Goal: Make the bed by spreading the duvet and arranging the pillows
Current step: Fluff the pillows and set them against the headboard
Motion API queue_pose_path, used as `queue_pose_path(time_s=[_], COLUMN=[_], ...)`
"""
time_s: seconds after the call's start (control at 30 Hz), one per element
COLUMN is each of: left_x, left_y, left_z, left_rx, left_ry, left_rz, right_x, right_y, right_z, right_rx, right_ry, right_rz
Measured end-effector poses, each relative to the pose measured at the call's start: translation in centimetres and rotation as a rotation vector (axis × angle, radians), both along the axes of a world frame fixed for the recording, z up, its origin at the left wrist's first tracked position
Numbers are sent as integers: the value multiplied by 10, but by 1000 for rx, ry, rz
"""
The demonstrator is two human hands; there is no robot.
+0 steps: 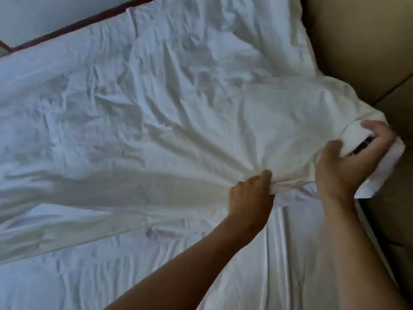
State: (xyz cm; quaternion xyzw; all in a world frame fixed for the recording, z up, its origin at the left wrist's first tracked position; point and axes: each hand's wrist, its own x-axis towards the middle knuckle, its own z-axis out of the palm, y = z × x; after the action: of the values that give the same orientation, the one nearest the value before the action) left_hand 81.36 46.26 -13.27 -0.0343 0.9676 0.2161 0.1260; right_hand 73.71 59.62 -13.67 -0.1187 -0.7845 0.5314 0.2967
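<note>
A wrinkled white duvet (138,104) covers most of the bed, stretching from the upper right to the left edge. My left hand (251,195) grips a bunched fold of the duvet's near edge, with creases fanning out from it. My right hand (355,162) grips the duvet's corner at the right side of the bed, fingers curled round the fabric; a small dark item shows inside that grip, and I cannot tell what it is. A white pillow (274,25) lies under the duvet's far end at the top right.
The bare white bed sheet (223,265) shows below the duvet's edge. A tan padded headboard (362,41) runs along the right side. A dark red bed frame edge (73,25) and a pale wall are at the top left.
</note>
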Motion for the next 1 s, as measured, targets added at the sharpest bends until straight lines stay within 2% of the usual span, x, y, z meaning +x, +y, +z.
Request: queue_pose_path(time_s=[0.07, 0.13, 0.2, 0.3, 0.37, 0.4, 0.47, 0.53, 0.6, 0.7, 0.73, 0.83, 0.9, 1.0], left_x=[5, 12, 14, 11, 10, 10, 9, 8, 7, 14, 17, 24, 22, 4], left_y=[3, -6, -16, -23, -24, -24, -22, -20, -17, -13, -12, -8, -3, 17], left_z=[-19, -38, -48, -47, -44, -43, -41, -40, -39, -36, -34, -25, -24, -28], left_rx=[-37, -49, -11, -36, -184, -218, -200, -166, -111, -7, 43, 110, 81, -74], left_ry=[-140, -302, -371, -314, -139, -58, 41, 61, 92, 272, 314, 313, 265, 328], left_rz=[-54, -81, -90, -171, -278, -311, -355, -381, -374, -322, -280, -161, -134, -181], right_x=[14, 34, 49, 43, 31, 23, 10, 3, 1, 1, 1, 9, 17, 16], right_y=[20, 34, 41, 38, 35, 35, 40, 48, 53, 58, 58, 66, 69, 81], right_z=[-27, -58, -70, -70, -66, -65, -58, -50, -31, -10, -5, -6, -12, -28], right_rx=[-36, -315, -625, -868, -958, -913, -677, -516, -460, -431, -346, 101, 241, 221], right_ry=[-176, -420, -566, -622, -538, -529, -574, -609, -624, -588, -549, -522, -471, -515], right_rz=[2, -73, -175, -177, -193, -221, -252, -154, -32, 68, 30, -225, -241, -9])
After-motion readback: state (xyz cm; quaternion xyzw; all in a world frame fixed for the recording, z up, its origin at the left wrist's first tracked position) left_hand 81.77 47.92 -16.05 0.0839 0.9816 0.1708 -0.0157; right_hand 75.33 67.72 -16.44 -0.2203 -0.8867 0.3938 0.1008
